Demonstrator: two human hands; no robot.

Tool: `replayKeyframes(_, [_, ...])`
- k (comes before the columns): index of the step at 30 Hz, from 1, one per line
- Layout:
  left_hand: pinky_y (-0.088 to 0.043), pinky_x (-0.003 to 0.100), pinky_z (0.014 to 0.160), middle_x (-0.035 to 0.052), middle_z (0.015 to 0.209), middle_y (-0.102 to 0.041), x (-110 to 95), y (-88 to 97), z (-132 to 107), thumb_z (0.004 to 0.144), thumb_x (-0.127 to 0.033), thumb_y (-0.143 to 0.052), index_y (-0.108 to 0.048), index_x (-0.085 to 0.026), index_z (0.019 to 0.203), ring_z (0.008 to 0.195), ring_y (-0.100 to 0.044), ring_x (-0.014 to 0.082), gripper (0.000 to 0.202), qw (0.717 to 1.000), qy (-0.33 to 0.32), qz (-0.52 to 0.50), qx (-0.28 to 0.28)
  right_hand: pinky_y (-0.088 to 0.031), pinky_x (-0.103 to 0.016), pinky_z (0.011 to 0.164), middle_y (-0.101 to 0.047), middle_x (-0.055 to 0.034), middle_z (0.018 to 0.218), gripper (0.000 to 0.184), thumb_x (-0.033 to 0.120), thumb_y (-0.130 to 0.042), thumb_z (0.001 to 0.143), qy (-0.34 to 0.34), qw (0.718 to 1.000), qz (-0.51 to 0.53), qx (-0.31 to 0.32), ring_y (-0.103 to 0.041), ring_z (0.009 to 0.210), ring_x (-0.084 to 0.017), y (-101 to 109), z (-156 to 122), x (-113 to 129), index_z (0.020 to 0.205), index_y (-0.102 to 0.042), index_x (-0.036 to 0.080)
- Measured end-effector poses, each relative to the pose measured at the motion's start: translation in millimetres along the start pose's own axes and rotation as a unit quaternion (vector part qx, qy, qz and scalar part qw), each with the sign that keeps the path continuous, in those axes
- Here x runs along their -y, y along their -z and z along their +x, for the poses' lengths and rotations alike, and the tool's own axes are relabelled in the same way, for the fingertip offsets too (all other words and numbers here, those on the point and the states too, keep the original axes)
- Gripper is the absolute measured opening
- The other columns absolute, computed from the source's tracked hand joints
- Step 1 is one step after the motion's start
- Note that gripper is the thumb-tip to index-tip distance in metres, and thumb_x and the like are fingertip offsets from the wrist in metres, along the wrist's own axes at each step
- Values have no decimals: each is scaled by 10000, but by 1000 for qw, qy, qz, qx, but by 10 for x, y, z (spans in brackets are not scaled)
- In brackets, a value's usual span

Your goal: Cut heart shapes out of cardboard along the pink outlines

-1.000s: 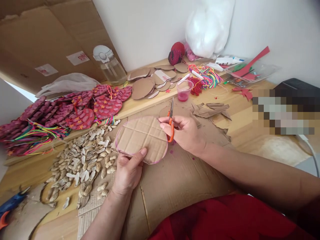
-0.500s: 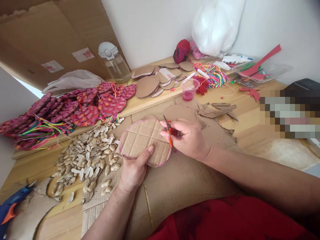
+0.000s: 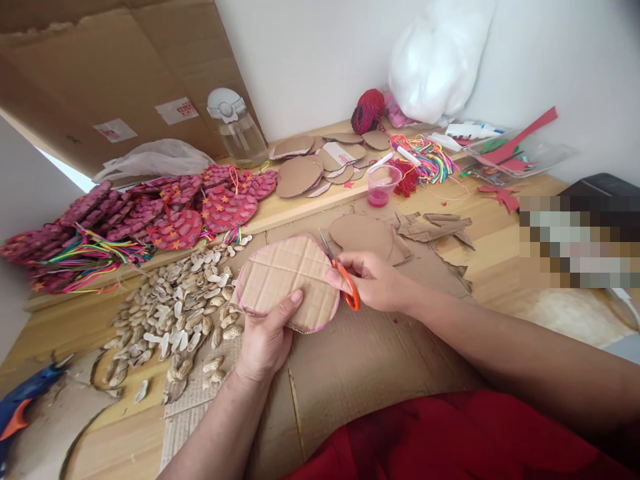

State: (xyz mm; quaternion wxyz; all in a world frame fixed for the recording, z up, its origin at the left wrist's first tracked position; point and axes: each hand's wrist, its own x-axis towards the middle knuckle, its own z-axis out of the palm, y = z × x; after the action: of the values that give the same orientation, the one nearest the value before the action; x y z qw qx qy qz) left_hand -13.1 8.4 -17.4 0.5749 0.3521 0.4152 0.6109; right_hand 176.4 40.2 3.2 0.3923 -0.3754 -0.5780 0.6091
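Note:
My left hand [image 3: 265,340] grips the near edge of a round cardboard piece [image 3: 285,277] with a pink-drawn outline, thumb pressed on top. My right hand [image 3: 377,283] holds small orange-handled scissors [image 3: 340,270], fingers through the loops, blades pointing up-left at the cardboard's right edge. Both hands hover over a flat cardboard sheet [image 3: 360,360] spread on the wooden table.
A heap of peanut shells [image 3: 175,313] lies left of the hands. Pink decorated discs [image 3: 165,213] with coloured strings sit behind them. Plain cardboard discs [image 3: 310,167], a pink cup [image 3: 381,185], coloured threads [image 3: 425,160], cardboard scraps [image 3: 435,227], a bottle [image 3: 237,130] and a glue gun [image 3: 25,403] stand around.
The scissors swung from pointing straight up to leaning up-left against the cardboard's right edge. My right hand shifted slightly right and lower. My left hand kept its hold.

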Motion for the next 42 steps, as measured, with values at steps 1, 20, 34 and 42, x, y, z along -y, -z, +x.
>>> replayKeyframes(1, [-509,422,1057,83,1360,-661,-5,3,-5,725,-198,-839,-527,-287,1449,1269,-603,308,794,1000,1,-3,-2,-322,-220,472,-447,64,594,440,538,-755,796,-21,1000,13,17,-398,536,-84,-9,-6,9,692,-515,184])
replayKeyframes(20, [-517,379,1047,64,1407,-627,-46,48,21,736,-169,-818,-574,-286,1403,1342,-539,300,720,999,-18,-9,-27,-384,-236,502,-570,18,620,493,654,-522,934,-13,997,-71,24,-522,545,-118,102,-41,1,757,-520,194])
replayKeyframes(34, [-508,448,1062,81,1328,-681,-40,31,4,726,-218,-837,-552,-285,1425,1278,-595,327,757,1000,-24,8,-11,-309,-198,448,-510,41,527,520,590,-599,915,-19,994,-89,66,-419,458,-69,90,-71,82,615,-511,174])
replayKeyframes(42, [-549,448,1007,94,1329,-678,-61,-7,-8,717,-213,-848,-523,-278,1454,1264,-604,341,808,999,-31,-1,-15,-297,-204,439,-476,54,492,503,550,-622,911,-26,993,-108,49,-406,443,-69,83,-70,70,595,-493,180])
